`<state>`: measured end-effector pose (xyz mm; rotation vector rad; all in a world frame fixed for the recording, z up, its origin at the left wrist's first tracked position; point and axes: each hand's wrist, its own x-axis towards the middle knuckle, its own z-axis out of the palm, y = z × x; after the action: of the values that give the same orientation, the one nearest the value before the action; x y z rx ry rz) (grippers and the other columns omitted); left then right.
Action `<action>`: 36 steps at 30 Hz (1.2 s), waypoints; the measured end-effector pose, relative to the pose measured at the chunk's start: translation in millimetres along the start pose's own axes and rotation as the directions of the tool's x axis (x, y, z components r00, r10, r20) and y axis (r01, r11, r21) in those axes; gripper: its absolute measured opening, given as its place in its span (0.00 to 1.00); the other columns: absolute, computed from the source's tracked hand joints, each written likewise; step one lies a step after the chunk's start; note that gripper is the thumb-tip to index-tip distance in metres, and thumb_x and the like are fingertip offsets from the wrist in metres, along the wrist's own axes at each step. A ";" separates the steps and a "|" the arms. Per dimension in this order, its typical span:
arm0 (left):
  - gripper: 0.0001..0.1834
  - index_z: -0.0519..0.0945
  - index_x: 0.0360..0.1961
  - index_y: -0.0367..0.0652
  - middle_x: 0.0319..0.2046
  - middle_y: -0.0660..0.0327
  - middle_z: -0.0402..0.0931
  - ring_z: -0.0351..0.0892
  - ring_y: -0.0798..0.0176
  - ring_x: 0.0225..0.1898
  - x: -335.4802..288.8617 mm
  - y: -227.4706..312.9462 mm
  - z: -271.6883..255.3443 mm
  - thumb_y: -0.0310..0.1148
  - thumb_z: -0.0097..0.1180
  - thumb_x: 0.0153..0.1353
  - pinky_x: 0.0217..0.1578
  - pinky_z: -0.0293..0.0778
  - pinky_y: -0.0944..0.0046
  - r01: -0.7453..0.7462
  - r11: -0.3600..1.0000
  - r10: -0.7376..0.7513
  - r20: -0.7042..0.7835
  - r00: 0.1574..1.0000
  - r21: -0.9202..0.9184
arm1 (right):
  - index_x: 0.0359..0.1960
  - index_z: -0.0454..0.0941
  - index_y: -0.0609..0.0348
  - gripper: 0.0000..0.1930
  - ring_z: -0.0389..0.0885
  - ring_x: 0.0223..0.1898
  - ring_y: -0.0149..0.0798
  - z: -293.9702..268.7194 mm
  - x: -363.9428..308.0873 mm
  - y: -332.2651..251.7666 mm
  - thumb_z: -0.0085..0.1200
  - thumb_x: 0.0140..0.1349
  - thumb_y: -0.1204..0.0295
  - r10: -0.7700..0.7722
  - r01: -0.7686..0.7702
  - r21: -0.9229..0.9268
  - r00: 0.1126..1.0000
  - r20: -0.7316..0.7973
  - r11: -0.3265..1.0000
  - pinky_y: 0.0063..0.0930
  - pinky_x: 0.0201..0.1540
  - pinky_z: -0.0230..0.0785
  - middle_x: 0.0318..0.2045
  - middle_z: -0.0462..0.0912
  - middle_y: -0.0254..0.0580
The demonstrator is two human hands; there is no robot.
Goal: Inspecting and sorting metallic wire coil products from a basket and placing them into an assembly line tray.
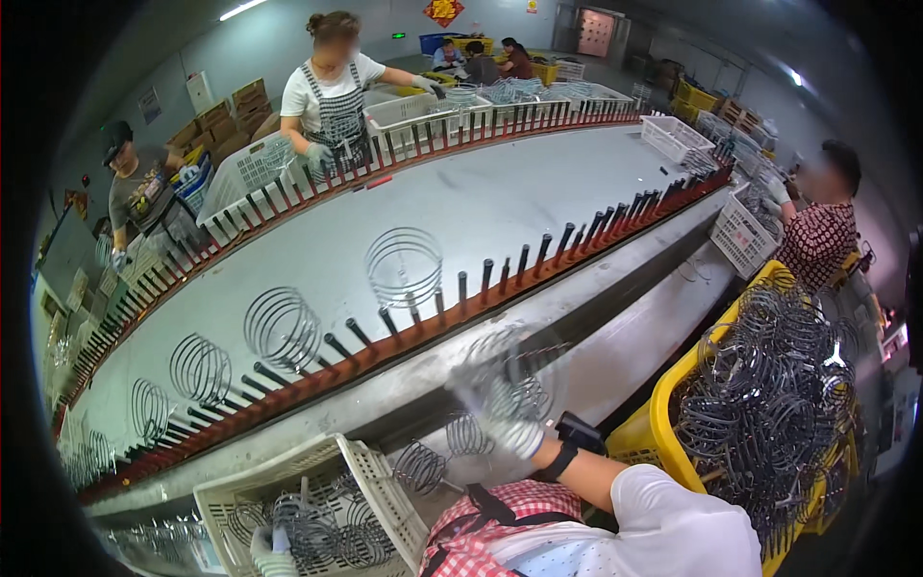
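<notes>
My right hand [497, 415], in a white glove, is raised in front of the conveyor's near edge and blurred by motion. A wire coil [538, 358] of several metal rings is in its grip, smeared too. My left hand [273, 552], also gloved, is low at the front of a white plastic crate [370, 481], beside the coils [327, 527] in it; its fingers are mostly hidden. Loose coils [420, 467] lie between the crate and the conveyor. Along the conveyor's near side, wire coils [281, 329] sit on some of the black-tipped pegs [358, 333].
The looping conveyor [500, 183] has a grey top and a peg-lined rim. A yellow crate [665, 409] heaped with dark coils stands at my right. Co-workers [332, 96] stand across the conveyor; another person [822, 226] is at the right beside a white crate [742, 236].
</notes>
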<state>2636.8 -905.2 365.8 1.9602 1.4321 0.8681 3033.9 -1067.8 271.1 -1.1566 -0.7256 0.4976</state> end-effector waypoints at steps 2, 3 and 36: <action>0.09 0.75 0.35 0.32 0.27 0.61 0.74 0.67 0.69 0.27 -26.3 59.8 -8.7 0.27 0.54 0.56 0.29 0.66 0.70 0.184 0.982 -0.185 -0.001 0.983 -0.036 | 0.39 0.73 0.58 0.11 0.73 0.35 0.26 -41.0 34.4 -14.6 0.46 0.63 0.64 -0.186 0.080 -0.430 0.959 -0.212 0.899 0.20 0.36 0.66 0.34 0.78 0.36; 0.09 0.75 0.35 0.32 0.27 0.61 0.74 0.67 0.69 0.27 -32.2 68.7 -11.9 0.27 0.54 0.56 0.29 0.66 0.70 0.175 0.984 -0.175 0.007 0.985 -0.039 | 0.37 0.73 0.58 0.13 0.71 0.31 0.24 -72.9 47.8 -4.4 0.47 0.63 0.60 -0.245 0.052 -0.528 0.921 -0.303 0.848 0.18 0.31 0.64 0.30 0.78 0.34; 0.12 0.76 0.35 0.32 0.25 0.58 0.74 0.68 0.64 0.26 -85.0 101.5 -100.4 0.32 0.55 0.55 0.30 0.66 0.65 0.268 0.963 -0.269 -0.095 0.958 -0.026 | 0.42 0.72 0.53 0.19 0.75 0.39 0.58 -136.3 181.2 51.1 0.45 0.57 0.54 -0.037 -0.188 -0.950 0.978 -0.203 0.249 0.46 0.41 0.66 0.35 0.78 0.56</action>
<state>2601.6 -1008.6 491.1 1.6812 1.6973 0.8550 3257.4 -1012.6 239.1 -2.4315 -0.8165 -0.0981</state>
